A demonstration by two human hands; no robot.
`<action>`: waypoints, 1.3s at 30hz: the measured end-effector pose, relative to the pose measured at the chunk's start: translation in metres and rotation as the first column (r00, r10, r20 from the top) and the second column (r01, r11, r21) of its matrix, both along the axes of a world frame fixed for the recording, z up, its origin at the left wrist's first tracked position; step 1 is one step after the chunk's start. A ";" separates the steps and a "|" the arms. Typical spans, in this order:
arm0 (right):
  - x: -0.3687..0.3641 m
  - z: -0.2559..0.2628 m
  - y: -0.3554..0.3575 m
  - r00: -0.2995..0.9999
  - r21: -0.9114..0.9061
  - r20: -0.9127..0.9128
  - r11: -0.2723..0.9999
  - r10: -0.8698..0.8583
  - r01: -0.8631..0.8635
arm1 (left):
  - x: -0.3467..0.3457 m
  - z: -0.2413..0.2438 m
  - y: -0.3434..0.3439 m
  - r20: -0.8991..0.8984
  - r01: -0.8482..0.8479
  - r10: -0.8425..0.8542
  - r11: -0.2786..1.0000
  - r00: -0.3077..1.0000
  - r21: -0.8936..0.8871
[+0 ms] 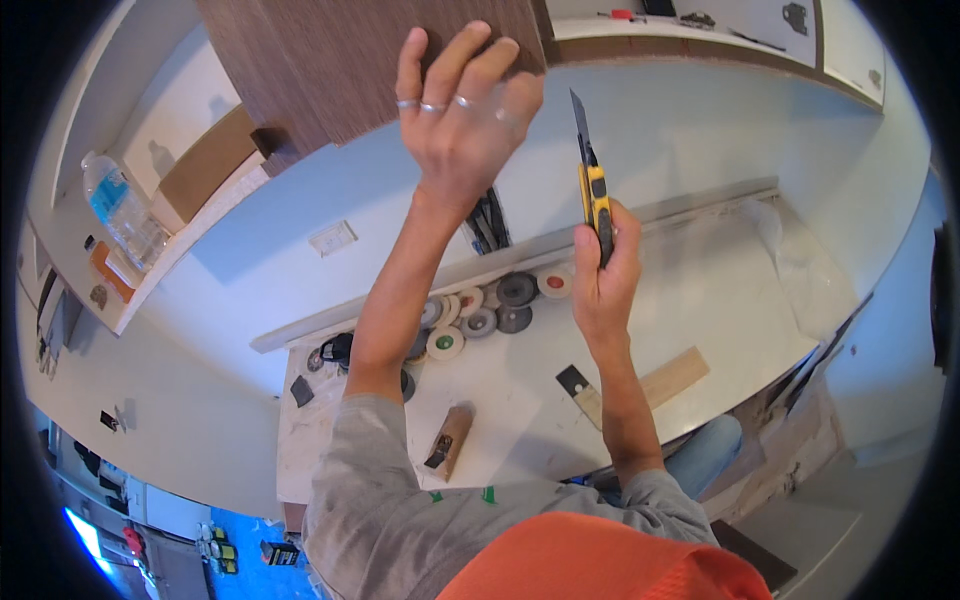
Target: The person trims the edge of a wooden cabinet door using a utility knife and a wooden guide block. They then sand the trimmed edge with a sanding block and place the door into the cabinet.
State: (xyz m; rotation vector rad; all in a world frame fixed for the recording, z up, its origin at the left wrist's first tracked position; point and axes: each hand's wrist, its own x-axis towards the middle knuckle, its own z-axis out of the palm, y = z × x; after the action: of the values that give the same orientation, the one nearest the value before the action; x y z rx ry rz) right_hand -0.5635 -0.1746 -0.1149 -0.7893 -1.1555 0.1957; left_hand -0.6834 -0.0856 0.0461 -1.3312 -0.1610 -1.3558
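Note:
My left hand (pixel 466 124), with rings on its fingers, is raised with its fingers spread on the face of a brown wood-grain panel (pixel 322 60), near its lower right edge. To the right of it, my right hand (pixel 611 277) grips a yellow and black snap-off utility knife (pixel 595 191). Its dark blade is extended and points up, a little apart from the panel. Below both hands is a white tabletop (pixel 525 397), where a wooden hand plane (pixel 448 444) and a try square (pixel 581 390) lie.
Several grinding wheels (pixel 445 343) lie along the table's wall side. A pale wood strip (pixel 675 375) rests beside my right forearm. Upper left, a shelf holds a plastic bottle (pixel 124 206) and a cardboard box (pixel 206 165). An open cabinet (pixel 675 34) hangs at upper right.

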 end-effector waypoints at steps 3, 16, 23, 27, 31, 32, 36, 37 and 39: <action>0.003 -0.004 0.022 1.000 0.036 -0.029 0.999 0.006 -0.005 | 0.003 0.001 0.003 0.004 0.019 -0.019 1.000 1.000 0.007; -0.006 0.008 0.049 0.997 0.085 -0.014 0.993 0.081 -0.080 | 0.005 0.002 0.006 0.012 0.052 -0.052 0.998 0.999 0.034; -0.007 0.021 0.064 0.998 0.006 -0.005 0.998 0.057 -0.057 | 0.001 -0.001 0.002 0.007 -0.010 0.010 1.000 1.000 0.005; -0.012 0.026 0.072 0.998 0.005 -0.015 0.998 0.056 -0.055 | 0.001 0.000 0.002 0.012 -0.007 0.007 1.000 1.000 0.008; -0.014 0.029 0.072 0.996 -0.006 -0.043 0.997 0.081 -0.081 | 0.002 -0.001 0.002 0.015 -0.020 0.020 1.000 1.000 0.011; -0.014 0.030 0.072 0.997 0.007 -0.024 0.998 0.068 -0.068 | 0.002 0.000 0.002 0.016 -0.020 0.019 1.000 1.000 0.014; -0.015 0.032 0.077 0.998 0.046 -0.015 0.997 0.067 -0.066 | 0.002 -0.001 0.002 0.002 0.006 -0.006 1.000 1.000 0.001; -0.015 0.033 0.080 0.997 0.060 -0.023 0.996 0.073 -0.072 | 0.002 -0.001 0.002 0.002 0.010 -0.010 1.000 1.000 0.006; -0.016 0.035 0.086 0.998 0.101 -0.016 0.993 0.059 -0.057 | 0.003 -0.001 0.003 0.005 0.025 -0.025 1.000 1.000 0.005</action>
State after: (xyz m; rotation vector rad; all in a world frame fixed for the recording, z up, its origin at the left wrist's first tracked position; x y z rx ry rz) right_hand -0.5799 -0.0889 -0.0797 -0.6644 -1.1619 0.1914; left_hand -0.6808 -0.0830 0.0451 -1.3297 -0.1445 -1.3802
